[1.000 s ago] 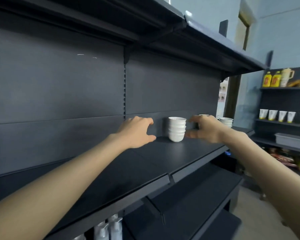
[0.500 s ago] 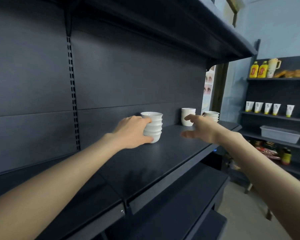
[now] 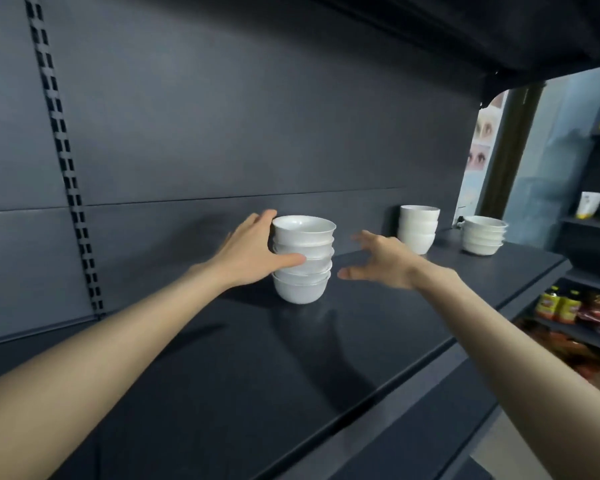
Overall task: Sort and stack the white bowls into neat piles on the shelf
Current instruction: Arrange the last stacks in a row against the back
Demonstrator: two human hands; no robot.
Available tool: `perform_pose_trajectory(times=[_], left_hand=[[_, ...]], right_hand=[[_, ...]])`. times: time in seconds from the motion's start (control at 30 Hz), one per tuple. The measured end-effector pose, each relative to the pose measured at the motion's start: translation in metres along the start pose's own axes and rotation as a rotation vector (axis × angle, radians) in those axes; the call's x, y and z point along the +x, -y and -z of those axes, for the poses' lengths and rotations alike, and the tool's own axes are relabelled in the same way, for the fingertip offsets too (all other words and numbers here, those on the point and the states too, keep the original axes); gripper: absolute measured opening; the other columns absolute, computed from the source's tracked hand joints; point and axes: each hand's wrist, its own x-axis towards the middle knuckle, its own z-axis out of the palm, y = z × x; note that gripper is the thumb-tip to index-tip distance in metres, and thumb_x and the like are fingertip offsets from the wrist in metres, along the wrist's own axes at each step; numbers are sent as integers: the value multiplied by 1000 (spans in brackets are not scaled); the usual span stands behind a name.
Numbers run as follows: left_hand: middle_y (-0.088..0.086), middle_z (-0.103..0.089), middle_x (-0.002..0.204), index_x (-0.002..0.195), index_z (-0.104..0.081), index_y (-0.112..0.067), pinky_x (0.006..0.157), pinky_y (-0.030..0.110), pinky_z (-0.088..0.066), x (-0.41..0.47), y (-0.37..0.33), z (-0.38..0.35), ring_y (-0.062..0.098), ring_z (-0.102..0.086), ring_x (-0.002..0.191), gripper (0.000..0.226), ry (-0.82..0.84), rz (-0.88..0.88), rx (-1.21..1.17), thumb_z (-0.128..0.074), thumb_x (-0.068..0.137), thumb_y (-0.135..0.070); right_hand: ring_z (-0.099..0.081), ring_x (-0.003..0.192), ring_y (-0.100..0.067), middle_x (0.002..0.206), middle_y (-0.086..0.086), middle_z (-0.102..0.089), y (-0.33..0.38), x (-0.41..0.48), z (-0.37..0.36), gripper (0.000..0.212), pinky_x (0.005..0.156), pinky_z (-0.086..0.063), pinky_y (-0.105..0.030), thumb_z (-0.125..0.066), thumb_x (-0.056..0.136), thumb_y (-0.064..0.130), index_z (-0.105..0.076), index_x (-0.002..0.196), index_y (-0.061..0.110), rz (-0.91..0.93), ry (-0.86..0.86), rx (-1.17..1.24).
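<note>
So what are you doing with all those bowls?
A person is tidying a dark grey metal shelf. Their left hand grips the nearest stack of small round white bowls, thumb in front. The right hand hovers open beside it, touching nothing. A second white stack and a third stack stand farther right.

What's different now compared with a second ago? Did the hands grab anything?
The left hand reached right and took hold of the nearest stack of white bowls, thumb across the front, fingers behind. The right hand drew away from that stack and hovers open beside it, touching nothing. The camera came closer. The middle stack and the far stack stayed put on the shelf.
</note>
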Motion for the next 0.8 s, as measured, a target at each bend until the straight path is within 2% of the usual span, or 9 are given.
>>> perform_pose_trajectory(times=[0.1,0.17,0.33,0.43,0.53,0.6,0.63,0.7,0.8], left_hand=[[1,-28,153,150,-17,-17,108,32,-32,21,2,-23,18,-33,138,104,-27,75,-99,-73,71,-55],[0,-22,156,151,-13,-18,113,37,-31,33,1,-35,17,-31,140,112,-64,142,-178,-75,67,-58],[-3,-24,156,151,-5,-27,114,40,-31,49,-5,-59,14,-30,141,137,-121,317,-333,-72,42,-74],[-5,-35,149,152,0,-23,107,30,-36,53,-8,-68,9,-41,129,132,-161,369,-423,-80,54,-60],[-9,-43,135,152,-2,-17,93,19,-36,57,-12,-76,4,-45,116,115,-191,393,-448,-80,70,-38],[-12,-46,129,152,-5,-16,85,12,-38,59,-14,-79,3,-48,112,112,-216,404,-443,-81,71,-33],[-13,-46,126,152,-5,-15,79,9,-39,60,-14,-80,3,-49,111,112,-227,409,-443,-81,71,-31],[-15,-45,123,152,-5,-15,73,6,-38,59,-14,-80,3,-49,112,112,-248,419,-441,-82,71,-28],[-14,-46,124,152,-5,-15,84,12,-38,60,-12,-81,5,-50,116,115,-262,414,-439,-83,68,-27]], right_hand=[[-42,131,-23,148,-5,-40,-24,31,-12,94,94,-39,-28,-73,76,52,-24,149,21,59,65,79],[-36,137,-22,151,-4,-37,-40,50,-20,101,99,-34,-28,-75,74,53,-19,151,20,100,132,124],[-36,138,-18,151,-3,-38,-63,87,-38,117,109,-34,-33,-79,64,58,-13,152,21,188,321,297],[-50,121,-5,138,6,-49,-65,99,-48,103,91,-42,-16,-83,68,43,-22,148,19,278,394,473],[-56,95,14,113,21,-55,-63,105,-53,60,69,-44,-2,-80,76,14,-43,121,30,394,461,670],[-59,86,20,98,27,-60,-63,110,-55,54,69,-45,-2,-75,78,-1,-47,104,38,481,505,755],[-60,87,18,96,27,-63,-63,112,-57,55,71,-46,-4,-74,78,-4,-49,104,39,507,517,778],[-62,97,10,103,22,-68,-63,115,-62,59,76,-49,-10,-75,76,-4,-52,111,38,535,530,827],[-61,112,-2,119,12,-65,-64,118,-70,70,89,-50,-19,-77,73,-4,-48,119,40,584,537,854]])
